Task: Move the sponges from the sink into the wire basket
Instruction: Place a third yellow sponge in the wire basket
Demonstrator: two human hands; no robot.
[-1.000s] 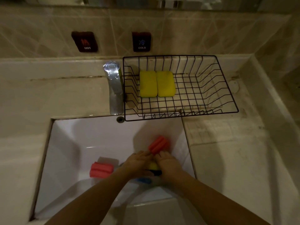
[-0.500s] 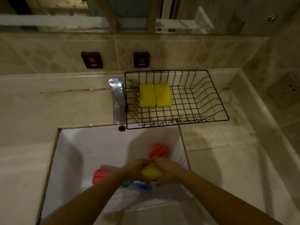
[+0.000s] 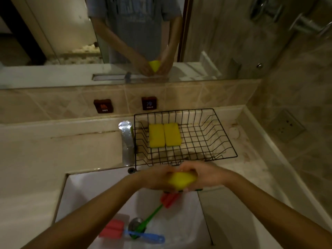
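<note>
A yellow sponge [image 3: 181,179] is squeezed between my left hand [image 3: 158,178] and my right hand [image 3: 208,177], above the far rim of the white sink [image 3: 93,191]. Just beyond my hands stands the black wire basket [image 3: 222,139], with two yellow sponges [image 3: 164,134] lying side by side in its left half. Down in the sink lie two brushes with red sponge heads: one with a green handle [image 3: 169,199] and one with a blue handle [image 3: 112,230].
A chrome tap [image 3: 127,141] rises left of the basket. Hot and cold buttons [image 3: 103,106] sit on the tiled wall under a mirror. Stained marble counter [image 3: 248,177] spreads right of the sink, and a wall closes off the right side.
Both hands have lifted the yellow sponge out of the sink bowl up to the near edge of the basket. My view has tilted upward, showing the mirror.
</note>
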